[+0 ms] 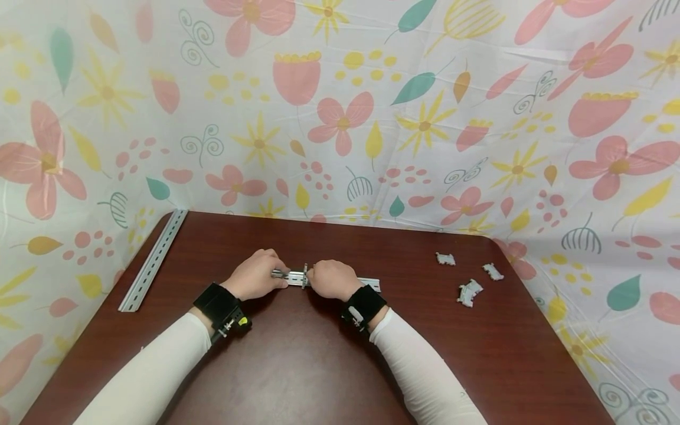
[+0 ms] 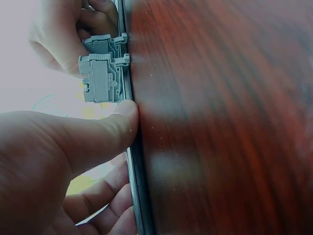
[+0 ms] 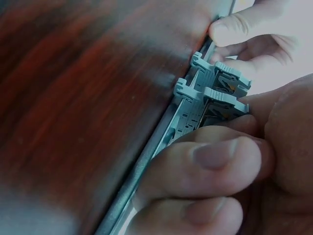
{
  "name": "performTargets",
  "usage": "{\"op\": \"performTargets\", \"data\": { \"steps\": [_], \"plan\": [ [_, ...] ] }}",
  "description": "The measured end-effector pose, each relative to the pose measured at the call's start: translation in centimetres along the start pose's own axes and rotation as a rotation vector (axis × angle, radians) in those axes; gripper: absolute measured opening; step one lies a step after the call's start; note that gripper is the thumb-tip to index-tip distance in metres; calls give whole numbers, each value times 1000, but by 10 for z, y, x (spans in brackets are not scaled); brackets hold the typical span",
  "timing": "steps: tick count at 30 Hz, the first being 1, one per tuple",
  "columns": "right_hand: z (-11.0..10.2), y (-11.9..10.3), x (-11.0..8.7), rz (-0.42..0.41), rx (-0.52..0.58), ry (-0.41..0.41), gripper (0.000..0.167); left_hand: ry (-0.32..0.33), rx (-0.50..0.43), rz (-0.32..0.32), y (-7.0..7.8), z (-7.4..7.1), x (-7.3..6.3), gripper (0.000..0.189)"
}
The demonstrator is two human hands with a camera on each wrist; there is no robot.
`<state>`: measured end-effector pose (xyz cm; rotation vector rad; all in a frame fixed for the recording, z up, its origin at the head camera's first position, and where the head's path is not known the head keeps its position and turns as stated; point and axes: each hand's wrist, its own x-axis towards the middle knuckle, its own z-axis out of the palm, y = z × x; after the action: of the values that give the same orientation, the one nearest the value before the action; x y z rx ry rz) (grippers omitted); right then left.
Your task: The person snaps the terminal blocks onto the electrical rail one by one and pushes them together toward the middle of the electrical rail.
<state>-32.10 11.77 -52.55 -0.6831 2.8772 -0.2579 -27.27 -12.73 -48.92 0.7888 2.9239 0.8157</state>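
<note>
A short slotted metal DIN rail (image 1: 369, 284) lies crosswise on the table. My left hand (image 1: 258, 275) grips its left part; the thumb (image 2: 124, 120) lies along the rail's edge in the left wrist view, with the other fingers across from it. Two grey terminal blocks stand upright side by side on the rail, a slim gap between them. My right hand (image 1: 333, 280) pinches the right-hand terminal block (image 3: 222, 96) between thumb and curled fingers. The other terminal block (image 2: 100, 81) sits between that one and my left hand. Where the blocks' feet meet the rail is partly hidden.
Loose grey terminal blocks lie at the table's right: one at the back (image 1: 445, 258), another near the edge (image 1: 493, 271), and more grey pieces (image 1: 470, 292) close together. A long slotted rail (image 1: 154, 260) lies along the left edge. A floral curtain (image 1: 340, 165) hangs behind.
</note>
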Motion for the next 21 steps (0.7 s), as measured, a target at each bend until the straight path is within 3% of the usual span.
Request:
{"op": "performTargets", "data": {
  "steps": [6, 16, 21],
  "plan": [
    [-40, -32, -34, 14, 51, -4, 39, 5, -3, -2, 1, 1, -1, 22],
    [-11, -4, -14, -108, -122, 54, 32, -3, 2, -10, 0, 1, 0, 23],
    [-25, -17, -25, -87, -87, 23, 37, -9, 3, -20, 1, 1, 0, 24]
  ]
}}
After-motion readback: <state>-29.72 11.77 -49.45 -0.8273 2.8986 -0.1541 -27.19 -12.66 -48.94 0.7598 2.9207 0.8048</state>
